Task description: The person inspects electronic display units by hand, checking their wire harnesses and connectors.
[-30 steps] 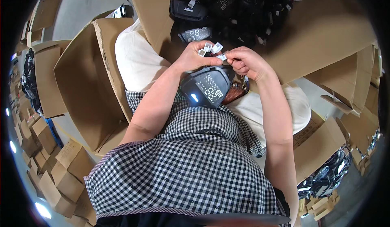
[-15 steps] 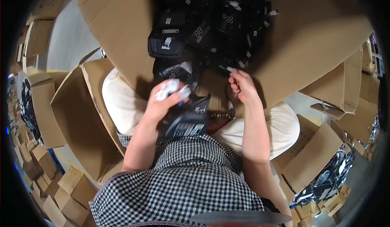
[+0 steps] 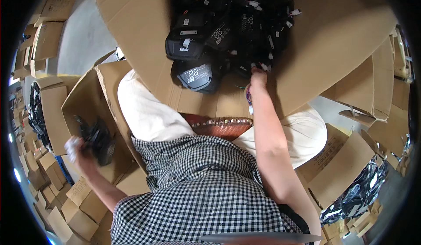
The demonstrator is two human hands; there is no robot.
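My left hand (image 3: 82,156) is blurred at the left, over the edge of an open carton (image 3: 70,113). Something small and white (image 3: 72,146) shows at its fingers, too smeared to name. Just right of it, a black display unit (image 3: 100,140) is blurred inside the carton; whether the hand touches it, I cannot tell. My right hand (image 3: 258,79) is closed at the near edge of a heap of black display units (image 3: 215,39). A bundle of thin coloured wires (image 3: 248,96) hangs from its grip, with a white connector (image 3: 251,110) at the lower end.
A large cardboard sheet (image 3: 140,39) lies under the heap and reaches my knees. To the right stand more cartons (image 3: 355,87), one filled with black parts in clear plastic (image 3: 359,196). Several cartons (image 3: 52,47) stand at the far left. A brown studded edge (image 3: 223,124) shows between my legs.
My left hand has swung from my lap to the left carton, and a black display unit has moved there too. My right hand has reached forward to the heap's near edge.
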